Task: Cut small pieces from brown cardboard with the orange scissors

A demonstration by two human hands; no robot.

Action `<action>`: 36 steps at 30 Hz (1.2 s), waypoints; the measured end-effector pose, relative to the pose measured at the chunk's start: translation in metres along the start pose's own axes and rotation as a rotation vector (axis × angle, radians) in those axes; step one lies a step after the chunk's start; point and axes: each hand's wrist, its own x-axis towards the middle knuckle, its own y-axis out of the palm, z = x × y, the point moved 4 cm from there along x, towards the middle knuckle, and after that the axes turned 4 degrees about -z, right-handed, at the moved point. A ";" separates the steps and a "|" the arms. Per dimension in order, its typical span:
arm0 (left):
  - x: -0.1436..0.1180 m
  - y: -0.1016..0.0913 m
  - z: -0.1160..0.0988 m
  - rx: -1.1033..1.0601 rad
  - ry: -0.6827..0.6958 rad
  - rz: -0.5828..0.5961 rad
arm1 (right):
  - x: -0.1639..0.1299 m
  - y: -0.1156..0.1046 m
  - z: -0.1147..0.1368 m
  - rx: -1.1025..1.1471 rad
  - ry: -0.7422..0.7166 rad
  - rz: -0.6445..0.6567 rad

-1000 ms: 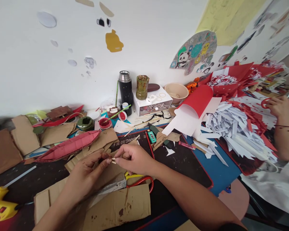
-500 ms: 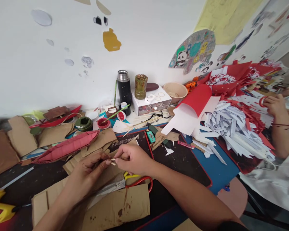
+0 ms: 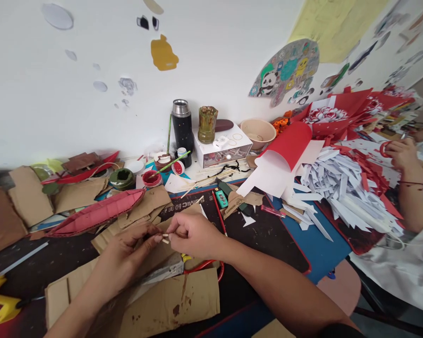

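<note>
Between my two hands are small pale wooden stick pieces, which look like short bits of thin stick. My left hand pinches their left ends, fingertips closed. My right hand is closed too, thumb and forefinger at the right end of the upper piece. Both hands are just above brown cardboard sheets. Under my right wrist lie red-handled scissors, partly covered, and a clear ruler-like strip. A pink cardboard boat shape lies beyond my left hand.
A yellow glue gun lies at the left edge. Open paint pots, a black flask and a white box stand along the wall. White paper strips are heaped at right, near another person's hand.
My hands stay nearly in place, still pinching the stick pieces. The camera view has shifted very slightly.
</note>
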 end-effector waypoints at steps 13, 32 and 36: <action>-0.009 0.014 0.013 -0.701 -0.611 -0.014 | -0.003 0.003 0.008 -0.112 -0.184 -0.100; -0.015 0.018 -0.009 -0.635 -0.492 -0.011 | 0.008 -0.005 -0.006 -0.160 -0.118 -0.097; -0.005 0.014 -0.005 -0.677 -0.439 -0.161 | 0.006 -0.015 0.001 -0.055 -0.152 -0.165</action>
